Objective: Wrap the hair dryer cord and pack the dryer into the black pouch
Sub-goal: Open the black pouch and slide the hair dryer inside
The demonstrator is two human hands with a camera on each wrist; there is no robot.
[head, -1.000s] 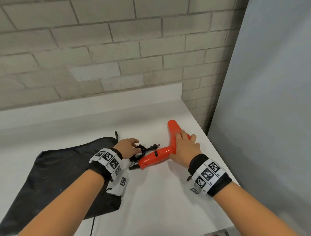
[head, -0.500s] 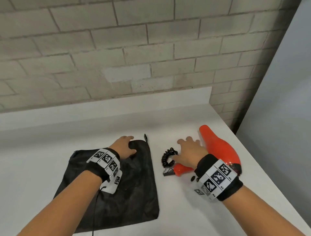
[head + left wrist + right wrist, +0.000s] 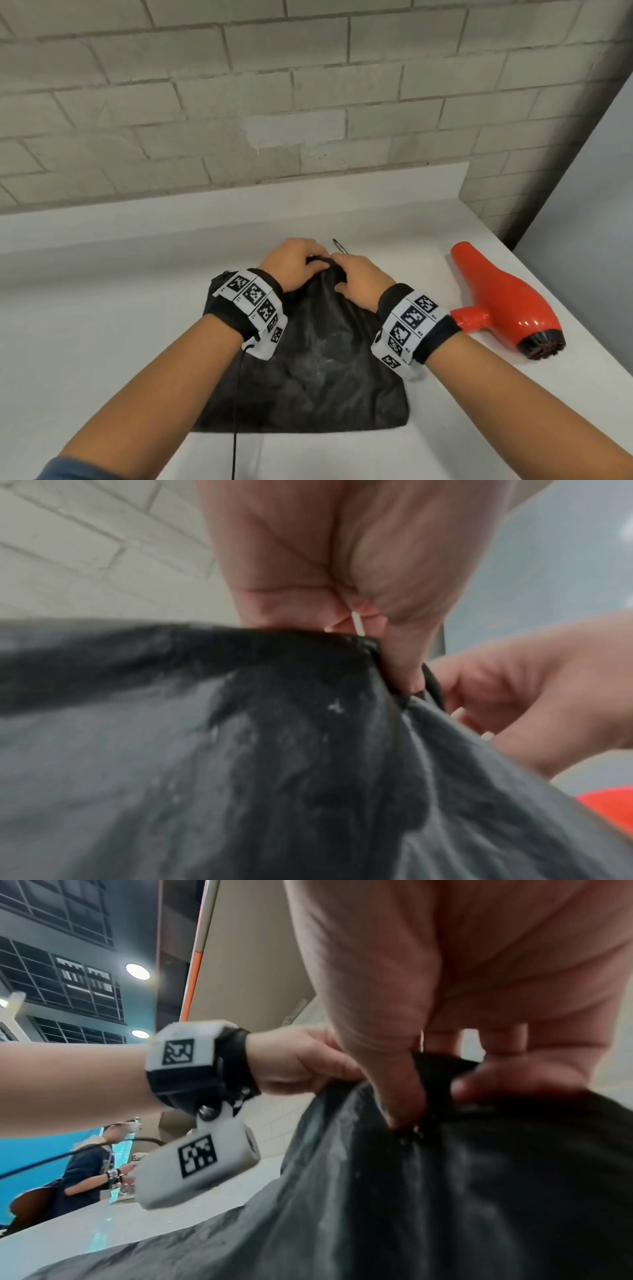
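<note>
The black pouch lies flat on the white counter in front of me, its far hem lifted a little. My left hand pinches that hem from the left, thumb pressed on the cloth. My right hand pinches the same hem from the right, thumb and fingers curled on the black fabric. The orange hair dryer lies on its side to the right of the pouch, nozzle pointing away from me. Its handle end and cord are hidden behind my right wrist.
A grey brick wall with a white upstand runs along the back of the counter. The counter's right edge drops off just past the dryer. In the right wrist view another person stands at a counter far to the left.
My right hand let go of the dryer's handle and came over to the pouch. Both hands now pinch the pouch's far hem and have raised it.
</note>
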